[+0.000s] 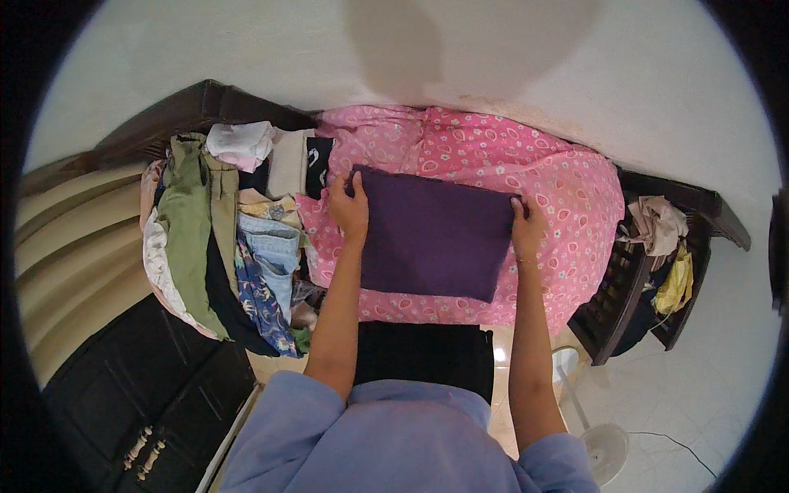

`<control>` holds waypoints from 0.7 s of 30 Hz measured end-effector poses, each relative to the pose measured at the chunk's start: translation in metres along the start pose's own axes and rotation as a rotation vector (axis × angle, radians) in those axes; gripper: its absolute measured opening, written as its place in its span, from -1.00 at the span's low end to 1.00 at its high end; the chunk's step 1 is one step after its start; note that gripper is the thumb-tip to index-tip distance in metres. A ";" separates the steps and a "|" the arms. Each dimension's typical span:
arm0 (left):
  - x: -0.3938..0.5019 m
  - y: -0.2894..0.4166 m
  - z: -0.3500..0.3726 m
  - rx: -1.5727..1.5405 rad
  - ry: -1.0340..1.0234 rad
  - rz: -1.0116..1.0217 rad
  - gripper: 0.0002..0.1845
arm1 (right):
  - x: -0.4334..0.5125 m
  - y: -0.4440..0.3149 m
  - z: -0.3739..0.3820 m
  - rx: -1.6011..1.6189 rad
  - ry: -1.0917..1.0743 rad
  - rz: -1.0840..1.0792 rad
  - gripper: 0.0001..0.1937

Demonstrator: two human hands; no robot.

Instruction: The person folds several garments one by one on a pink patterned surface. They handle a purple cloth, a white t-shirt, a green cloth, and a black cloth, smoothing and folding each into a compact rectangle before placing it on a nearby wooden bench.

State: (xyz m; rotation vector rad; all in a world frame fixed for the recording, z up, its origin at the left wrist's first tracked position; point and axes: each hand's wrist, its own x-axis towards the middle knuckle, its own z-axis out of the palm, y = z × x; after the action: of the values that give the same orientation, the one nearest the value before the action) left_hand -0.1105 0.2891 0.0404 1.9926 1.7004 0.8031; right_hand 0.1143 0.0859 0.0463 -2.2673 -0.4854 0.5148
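A dark purple cloth (435,237), roughly rectangular, spreads between my two hands. My left hand (349,206) pinches its far left corner between thumb and fingers. At the far right corner, my right hand (528,227) grips the edge in the same way. Beneath the cloth lies a pink sheet (573,228) with a floral and paisley-like print, covering the bed or bench. Whether the cloth rests on the sheet or hangs just above it, I cannot tell.
Piled garments lie left, among them green trousers (188,246), denim (271,246) and a white cloth (240,142). Dark wooden rails (622,314) stand right, with a beige cloth (658,222) and yellow bag (675,286). A pedestal fan (604,453) and black cabinet (154,394) are nearer.
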 end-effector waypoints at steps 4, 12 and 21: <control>-0.005 0.003 0.003 -0.044 -0.027 -0.119 -0.71 | -0.009 -0.003 0.014 0.085 0.148 -0.074 -0.72; -0.093 0.059 -0.004 0.001 -0.481 0.642 -0.45 | -0.078 -0.021 0.029 -0.226 0.365 -0.077 -0.61; -0.069 -0.037 -0.032 0.438 -0.448 0.205 -0.48 | -0.098 0.008 0.010 0.192 0.050 0.164 -0.66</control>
State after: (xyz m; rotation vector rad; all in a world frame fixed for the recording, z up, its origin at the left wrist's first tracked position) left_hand -0.1656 0.2261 0.0303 2.4309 1.5069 0.0129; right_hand 0.0277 0.0396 0.0551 -2.1393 -0.2161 0.5601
